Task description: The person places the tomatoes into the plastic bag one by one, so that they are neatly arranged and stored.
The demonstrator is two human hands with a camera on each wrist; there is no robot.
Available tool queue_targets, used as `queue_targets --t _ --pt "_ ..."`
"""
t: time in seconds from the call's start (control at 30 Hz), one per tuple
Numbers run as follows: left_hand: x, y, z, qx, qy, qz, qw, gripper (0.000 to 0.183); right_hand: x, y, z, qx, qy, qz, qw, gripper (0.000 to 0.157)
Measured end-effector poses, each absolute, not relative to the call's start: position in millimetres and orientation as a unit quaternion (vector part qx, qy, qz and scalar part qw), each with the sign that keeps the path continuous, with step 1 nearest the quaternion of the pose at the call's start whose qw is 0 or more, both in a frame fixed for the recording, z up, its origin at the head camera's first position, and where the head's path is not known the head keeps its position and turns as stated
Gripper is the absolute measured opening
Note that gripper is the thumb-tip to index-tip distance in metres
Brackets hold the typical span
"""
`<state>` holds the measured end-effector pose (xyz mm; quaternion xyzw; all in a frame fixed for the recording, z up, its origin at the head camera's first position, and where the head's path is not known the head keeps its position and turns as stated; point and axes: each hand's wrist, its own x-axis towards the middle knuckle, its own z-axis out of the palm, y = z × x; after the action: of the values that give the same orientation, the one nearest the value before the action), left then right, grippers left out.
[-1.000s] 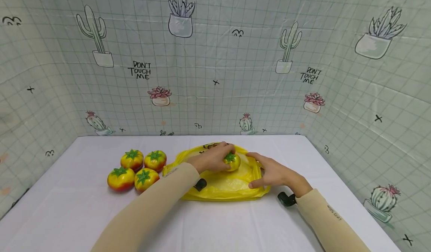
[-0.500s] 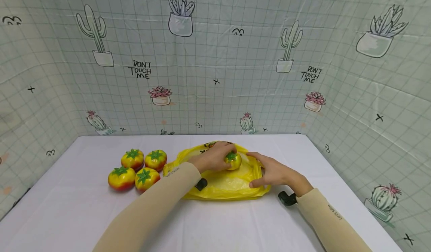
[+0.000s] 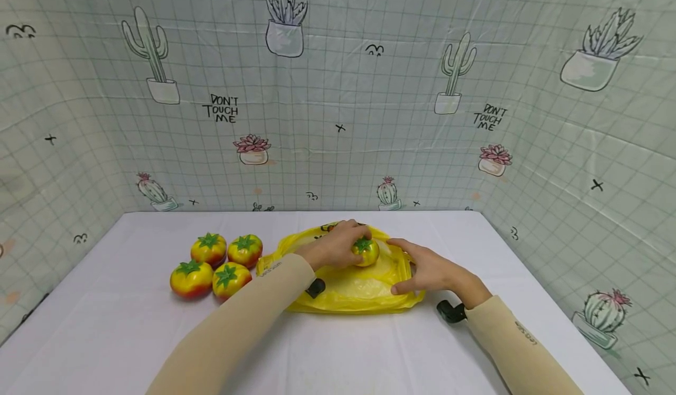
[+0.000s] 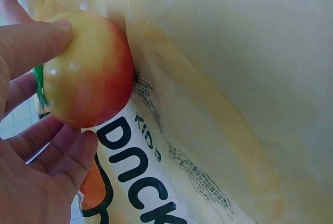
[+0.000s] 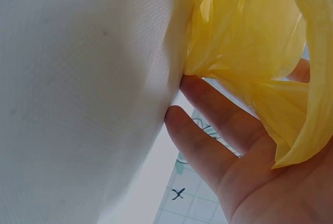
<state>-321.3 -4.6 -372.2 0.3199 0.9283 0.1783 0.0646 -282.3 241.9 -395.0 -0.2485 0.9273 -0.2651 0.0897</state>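
Note:
A yellow plastic bag [image 3: 348, 302] lies spread on the table, with black lettering and an orange print showing in the left wrist view. Above its middle, my left hand [image 3: 334, 249] grips a shiny yellow-red tomato [image 4: 93, 73] with a green star-shaped top, the thumb on one side and fingers on the other. At the right end of the bag rests my right hand [image 3: 430, 270], thumb and fingers spread wide apart. In the right wrist view its fairly straight fingers [image 5: 203, 151] touch the white cloth, and yellow plastic hangs over the palm [image 5: 286, 198].
Several similar tomatoes [image 3: 191, 280] stand in a cluster left of the bag, close to my left forearm. White cloth [image 3: 343, 354] covers the table. A grid-patterned curtain [image 3: 338, 90] with cactus drawings rises behind and at both sides.

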Motion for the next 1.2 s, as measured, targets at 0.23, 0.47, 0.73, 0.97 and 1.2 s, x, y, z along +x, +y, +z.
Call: queue_targets --t 0.23,0.47,0.73,0.97,1.2 --pt "-318 -13 -365 0.309 0.929 0.196 0.063 0.05 -282 239 -392 -0.251 0.924 -0.273 0.093 0.1" --pt "-308 -31 -355 0.318 0.917 0.235 0.047 0.053 -283 238 -394 -0.252 0.922 -0.277 0.099 0.099" --pt "-289 -50 -345 0.328 0.91 0.253 0.026 0.052 -283 240 -394 -0.252 0.927 -0.263 0.089 0.098" --pt "-269 -64 -347 0.324 0.908 0.267 0.006 0.049 -280 242 -394 -0.254 0.928 -0.262 0.08 0.099" --pt "-250 -80 -350 0.317 0.91 0.267 -0.021 0.045 -281 241 -396 -0.258 0.928 -0.258 0.078 0.099"
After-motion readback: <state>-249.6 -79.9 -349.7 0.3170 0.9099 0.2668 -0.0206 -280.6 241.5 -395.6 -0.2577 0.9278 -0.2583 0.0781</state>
